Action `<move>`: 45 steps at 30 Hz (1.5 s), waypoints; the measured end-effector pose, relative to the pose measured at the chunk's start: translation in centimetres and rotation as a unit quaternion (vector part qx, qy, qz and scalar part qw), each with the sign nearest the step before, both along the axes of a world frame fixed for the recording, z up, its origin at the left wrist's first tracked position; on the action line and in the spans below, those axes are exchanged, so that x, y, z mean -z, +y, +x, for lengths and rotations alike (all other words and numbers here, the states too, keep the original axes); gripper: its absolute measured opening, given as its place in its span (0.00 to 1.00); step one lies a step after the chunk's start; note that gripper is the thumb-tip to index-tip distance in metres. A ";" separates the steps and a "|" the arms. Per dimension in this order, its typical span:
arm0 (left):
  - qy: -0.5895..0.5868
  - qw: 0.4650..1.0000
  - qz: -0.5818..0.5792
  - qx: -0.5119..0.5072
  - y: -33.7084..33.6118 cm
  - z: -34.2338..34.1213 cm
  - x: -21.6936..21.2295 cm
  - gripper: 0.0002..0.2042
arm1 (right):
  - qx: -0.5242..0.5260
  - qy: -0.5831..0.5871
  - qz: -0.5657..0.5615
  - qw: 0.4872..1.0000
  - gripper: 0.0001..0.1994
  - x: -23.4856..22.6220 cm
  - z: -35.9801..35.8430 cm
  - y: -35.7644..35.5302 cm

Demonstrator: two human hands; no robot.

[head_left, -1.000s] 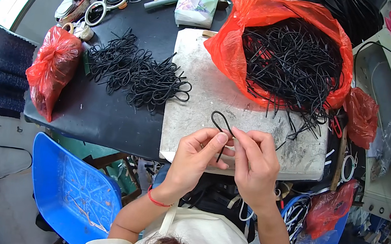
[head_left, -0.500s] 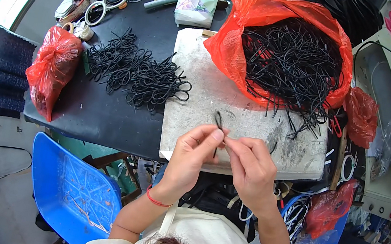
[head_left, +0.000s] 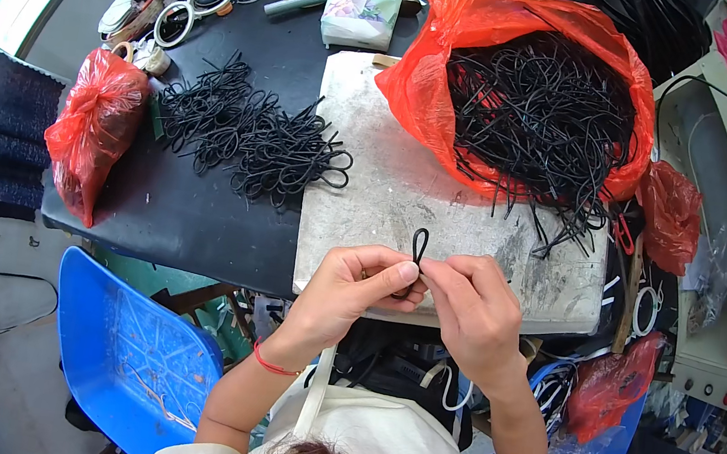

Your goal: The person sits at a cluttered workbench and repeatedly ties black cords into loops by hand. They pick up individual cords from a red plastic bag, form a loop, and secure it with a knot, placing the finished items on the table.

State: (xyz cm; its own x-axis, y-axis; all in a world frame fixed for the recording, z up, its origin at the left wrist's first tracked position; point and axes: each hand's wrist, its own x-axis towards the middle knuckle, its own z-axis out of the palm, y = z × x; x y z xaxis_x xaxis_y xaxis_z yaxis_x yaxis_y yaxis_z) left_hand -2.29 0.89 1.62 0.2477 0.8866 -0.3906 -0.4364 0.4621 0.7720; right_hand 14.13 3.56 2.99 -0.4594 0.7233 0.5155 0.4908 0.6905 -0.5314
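Observation:
A short black cord (head_left: 420, 241) is bent into a narrow loop that stands up above my fingertips. My left hand (head_left: 365, 285) pinches the loop's base between thumb and fingers. Close against it, my right hand (head_left: 474, 310) is closed in a pinch at the same spot, where the cord's ends are mostly hidden by the fingers. Both hands are over the near edge of a worn whitish board (head_left: 363, 227). Left of the board lies a pile of looped black cords (head_left: 255, 142). Behind my right hand, an open red plastic bag (head_left: 433, 60) is heaped with loose straight black cords (head_left: 538, 112).
A tied red bag (head_left: 96, 134) sits at the table's left edge. Tape rolls (head_left: 174, 24) and a tissue pack (head_left: 363, 4) stand at the back. A blue plastic chair (head_left: 133, 343) is at lower left, a beige metal machine (head_left: 712, 257) on the right.
Both hands have come slightly nearer to me. The cord's loop now stands more upright and shows rounder, and the left fingers have curled in under it.

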 end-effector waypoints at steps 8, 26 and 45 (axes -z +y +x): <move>0.267 0.949 0.163 0.037 -0.1 -0.3 0.4 0.08 | -0.038 -0.127 -0.005 0.991 0.10 -3.2 1.5 -0.2; 0.088 0.986 0.116 -0.079 -0.4 0.6 0.3 0.09 | -0.044 0.311 -0.506 0.804 0.06 -0.2 -0.1 -2.0; 0.291 0.935 0.202 -0.023 -0.8 0.6 -0.5 0.11 | 0.029 0.206 -0.337 0.918 0.10 1.9 -0.3 -0.4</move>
State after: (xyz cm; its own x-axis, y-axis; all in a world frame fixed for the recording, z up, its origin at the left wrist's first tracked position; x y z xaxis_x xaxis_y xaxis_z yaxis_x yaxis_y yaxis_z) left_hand -1.67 0.10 2.15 0.0546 0.9954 -0.0789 0.0986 0.0733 0.9924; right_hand 13.80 3.12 1.12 -0.2762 0.9590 0.0638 0.1771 0.1160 -0.9773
